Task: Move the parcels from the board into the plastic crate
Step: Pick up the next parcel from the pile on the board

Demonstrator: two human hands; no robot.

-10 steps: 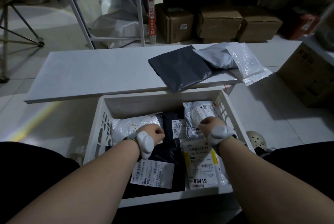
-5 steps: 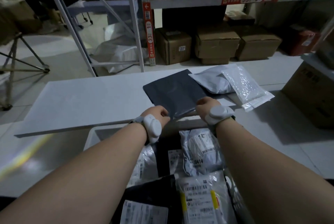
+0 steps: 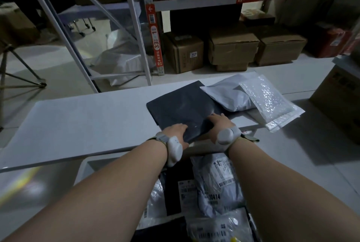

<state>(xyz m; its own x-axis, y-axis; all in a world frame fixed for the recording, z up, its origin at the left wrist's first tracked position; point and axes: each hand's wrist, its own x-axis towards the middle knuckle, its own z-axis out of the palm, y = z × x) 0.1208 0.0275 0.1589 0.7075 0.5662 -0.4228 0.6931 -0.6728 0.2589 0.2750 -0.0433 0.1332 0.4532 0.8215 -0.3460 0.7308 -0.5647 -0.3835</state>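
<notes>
A flat dark grey parcel (image 3: 181, 103) lies on the white board (image 3: 87, 117), its near corner hanging over the front edge. My left hand (image 3: 174, 131) grips that corner from the left, fingers on top. My right hand (image 3: 219, 125) holds the same corner from the right. Beside it on the board lie a light grey parcel (image 3: 228, 93) and a bubble-wrap mailer (image 3: 270, 105). Below the board stands the white plastic crate (image 3: 81, 169), with several labelled parcels (image 3: 216, 183) in it.
Metal shelving (image 3: 194, 1) with cardboard boxes (image 3: 231, 46) stands behind the board. A large carton (image 3: 339, 101) sits at the right. A tripod leg (image 3: 23, 78) stands on the floor at far left.
Both hands rose out of the crate, reached the board's front edge, and now take hold of the dark parcel's near corner. The view tilted up.
</notes>
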